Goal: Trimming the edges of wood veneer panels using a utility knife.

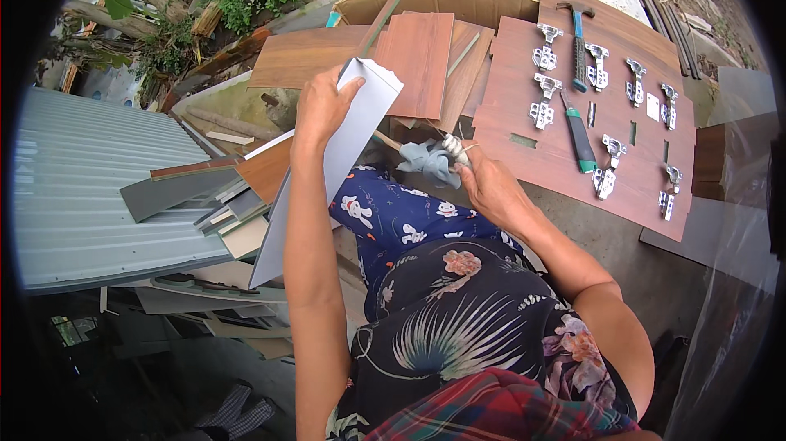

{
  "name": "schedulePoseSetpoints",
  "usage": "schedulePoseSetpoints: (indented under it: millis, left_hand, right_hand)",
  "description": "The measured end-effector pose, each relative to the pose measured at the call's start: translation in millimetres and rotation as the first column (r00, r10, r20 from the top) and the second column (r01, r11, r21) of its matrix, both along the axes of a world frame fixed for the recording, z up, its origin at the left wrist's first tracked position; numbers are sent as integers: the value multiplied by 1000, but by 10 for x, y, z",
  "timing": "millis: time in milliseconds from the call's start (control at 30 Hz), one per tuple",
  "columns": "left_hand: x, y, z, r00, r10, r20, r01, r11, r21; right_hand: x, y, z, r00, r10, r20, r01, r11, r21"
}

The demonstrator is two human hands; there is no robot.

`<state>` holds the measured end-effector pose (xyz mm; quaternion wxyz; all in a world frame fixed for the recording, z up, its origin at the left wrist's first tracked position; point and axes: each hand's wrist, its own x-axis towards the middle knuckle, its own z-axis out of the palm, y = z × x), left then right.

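Observation:
My left hand (323, 109) grips a long white board (348, 134) near its top end. The board stands tilted, its upper edge chipped and jagged. In front of my lap, my right hand (495, 191) is closed around the end of a stick bound with white cord (454, 149). A grey-blue rag (427, 162) hangs beside the binding; a piece of wooden stick (386, 140) shows at its left. How the rag and stick join is hard to make out. Nearest to my right hand lies a brown wood-grain panel (557, 154).
On the panel lie several metal cabinet hinges (606, 167), a hammer (578, 48) and a green-handled knife (580, 138). Wood-grain boards (416, 60) lean ahead near a cardboard box (434, 5). Offcuts (237, 208) are piled left, next to a corrugated metal sheet (106, 179).

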<state>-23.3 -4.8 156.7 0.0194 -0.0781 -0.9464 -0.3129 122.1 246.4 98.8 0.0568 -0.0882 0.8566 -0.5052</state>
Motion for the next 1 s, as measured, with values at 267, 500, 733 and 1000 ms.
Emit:
schedulePoseSetpoints:
  millis: [267, 500, 733, 1000]
  left_hand:
    - [371, 461, -46, 996, -67, -58, 56, 983, -175]
    - [296, 326, -53, 989, 44, -144, -78, 968, -239]
    - [293, 326, 25, 995, 55, -82, -69, 984, -167]
    - [175, -337, 123, 896, 289, -336, -292, 955, 43]
  right_hand:
    - [-459, -104, 375, 999, 31, 25, -34, 990, 138]
    - [-401, -354, 116, 999, 28, -20, -25, 993, 118]
    - [-35, -49, 227, 996, 76, 45, -79, 993, 91]
    - [241, 85, 368, 995, 32, 93, -21, 992, -124]
